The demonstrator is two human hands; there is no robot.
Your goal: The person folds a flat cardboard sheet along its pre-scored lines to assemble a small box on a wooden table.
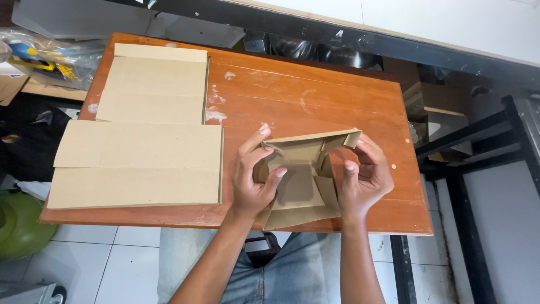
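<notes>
Both hands grip a small brown cardboard box (301,183), half folded, held just above the near edge of the wooden surface (315,95). Left hand (253,177) clasps the box's 9 o'clock wall, thumb pressed inside. Right hand (365,177) wraps the 3 o'clock wall, thumb on an inner flap.

Risks, as judged:
- The flap at 6 o'clock overhangs the surface edge; a loosened grip could drop the box towards the lap or floor.
- Inner flaps look unlocked; uneven thumb pressure could crease them or spring the walls open.

Edges and room:
- Two flat cardboard blanks, near (138,166) and far (154,84), fill the 9 to 11 o'clock side.
- The near blank overhangs the surface at 9 o'clock.
- Bare wood lies from 12 to 2 o'clock.
</notes>
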